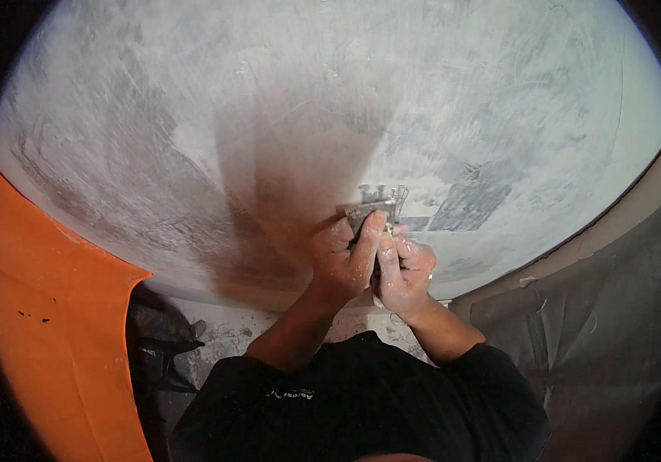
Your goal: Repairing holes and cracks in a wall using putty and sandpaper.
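Both of my hands are white with dust and meet in front of the wall. Between them is what looks like a putty knife (359, 213), its wide grey blade pointing up and its narrow handle partly hidden by my fingers. My left hand (339, 258) closes around its left side, with the thumb lying along the blade. From the right, my right hand (406, 276) grips the lower part, thumb beside the other thumb. Just above the blade's top edge are small metallic shapes (380, 191) that I cannot make out.
A large wall (292, 100) smeared with white and grey coating fills the far side, with my shadow on it. Darker grey patches (470, 206) show right of my hands. An orange sheet (53, 323) hangs at left, a dark grey sheet (592, 316) at right. White-spattered floor (226, 327) lies below.
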